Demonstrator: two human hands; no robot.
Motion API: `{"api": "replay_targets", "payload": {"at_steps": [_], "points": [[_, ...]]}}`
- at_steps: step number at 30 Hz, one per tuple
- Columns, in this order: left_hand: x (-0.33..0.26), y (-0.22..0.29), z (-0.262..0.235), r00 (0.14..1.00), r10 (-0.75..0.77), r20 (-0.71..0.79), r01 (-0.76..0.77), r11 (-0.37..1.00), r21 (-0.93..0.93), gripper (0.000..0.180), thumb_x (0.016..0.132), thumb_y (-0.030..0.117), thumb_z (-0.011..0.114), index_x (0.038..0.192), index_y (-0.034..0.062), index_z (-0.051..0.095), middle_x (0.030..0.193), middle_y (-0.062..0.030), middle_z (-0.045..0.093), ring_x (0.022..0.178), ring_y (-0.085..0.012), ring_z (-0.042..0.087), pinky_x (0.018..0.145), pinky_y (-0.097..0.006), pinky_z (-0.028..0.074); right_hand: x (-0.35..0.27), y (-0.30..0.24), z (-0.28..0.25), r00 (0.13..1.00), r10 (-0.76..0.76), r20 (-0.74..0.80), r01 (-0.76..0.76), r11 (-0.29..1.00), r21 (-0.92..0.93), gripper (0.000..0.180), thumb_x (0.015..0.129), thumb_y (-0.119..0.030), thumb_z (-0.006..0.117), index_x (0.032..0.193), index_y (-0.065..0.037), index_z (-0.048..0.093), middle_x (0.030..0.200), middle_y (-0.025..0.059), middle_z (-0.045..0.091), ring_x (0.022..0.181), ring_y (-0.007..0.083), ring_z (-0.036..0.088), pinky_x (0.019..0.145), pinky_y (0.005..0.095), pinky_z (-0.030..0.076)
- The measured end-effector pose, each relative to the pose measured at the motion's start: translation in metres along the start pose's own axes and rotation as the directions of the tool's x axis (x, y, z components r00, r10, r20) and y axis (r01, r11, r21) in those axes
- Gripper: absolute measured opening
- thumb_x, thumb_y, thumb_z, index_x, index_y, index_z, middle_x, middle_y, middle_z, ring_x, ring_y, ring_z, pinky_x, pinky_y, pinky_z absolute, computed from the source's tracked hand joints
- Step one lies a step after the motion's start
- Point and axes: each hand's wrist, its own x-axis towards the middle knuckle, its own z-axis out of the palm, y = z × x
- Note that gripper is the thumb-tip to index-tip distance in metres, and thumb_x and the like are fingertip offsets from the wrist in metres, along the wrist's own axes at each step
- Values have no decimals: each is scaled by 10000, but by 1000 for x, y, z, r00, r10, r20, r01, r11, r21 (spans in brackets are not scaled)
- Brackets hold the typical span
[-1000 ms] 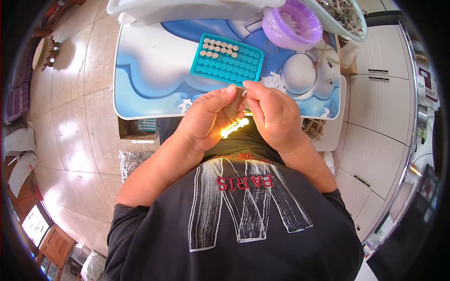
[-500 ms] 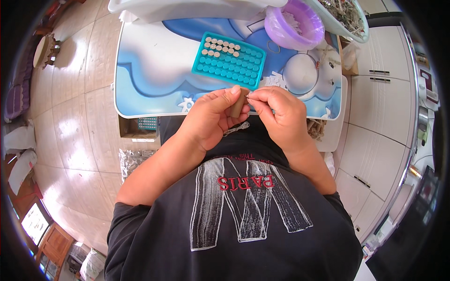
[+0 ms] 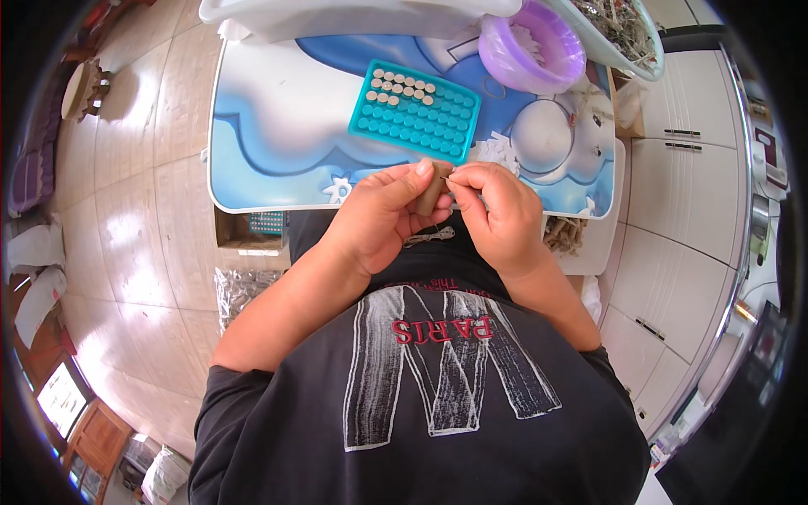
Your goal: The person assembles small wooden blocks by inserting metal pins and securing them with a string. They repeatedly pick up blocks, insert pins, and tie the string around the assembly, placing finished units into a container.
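Note:
In front of my chest, at the table's near edge, my left hand (image 3: 374,210) is closed around a small brown cylinder (image 3: 432,192), tilted with its upper end by the thumb. My right hand (image 3: 501,206) pinches thumb and forefinger together at the cylinder's upper right side. A thin, dark sliver shows at those fingertips, too small to name. Just beyond both hands lies a teal tray (image 3: 404,133) with rows of round hollows. Pale round discs (image 3: 407,87) fill several hollows in its far left part. White paper-like strips (image 3: 498,153) lie right of the tray.
A purple bowl (image 3: 575,52) lined with clear plastic stands at the table's far right, beside a basket (image 3: 657,46) of dry, tangled material. A white bin (image 3: 353,21) spans the far edge. Below the table's left side sits an open box (image 3: 231,231); white cabinets (image 3: 686,181) stand at right.
The right fingers have shifted slightly at the cylinder, which stays in my left hand. The whole view has moved a little; the tray and discs look the same.

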Motion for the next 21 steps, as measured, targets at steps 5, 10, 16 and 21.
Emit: {"api": "replay_targets", "payload": {"at_steps": [5,10,16,21], "points": [[0,-1,4,999,0,-38,-1,1000,-19,309,945,263,528,1060,-11,613,797,8,590,756,-81,593,766,-228,525,1,1,1,999,-42,11,42,999,-31,151,745,1,670,849,-21,563,781,107,633,673,278,632,552,343,510],[2,-3,3,998,29,-49,-32,998,-63,299,950,262,521,1039,-6,620,792,11,591,754,-74,589,762,-227,523,2,1,2,998,-53,18,53,999,5,140,749,2,665,842,-17,563,790,109,638,651,269,633,539,335,507],[2,-1,7,997,18,-70,-22,998,-52,293,951,255,521,1050,-3,616,803,6,600,764,-72,588,772,-228,521,0,3,6,997,-76,-27,75,997,-30,141,750,13,656,851,-17,562,787,103,637,643,262,634,529,331,505],[3,-4,4,997,33,-71,-35,999,-34,294,951,254,521,1057,-4,612,806,5,601,766,-74,589,776,-232,522,-1,8,8,992,-123,-26,121,991,-64,150,757,7,658,864,-18,557,777,100,634,638,262,631,519,331,500]]}}
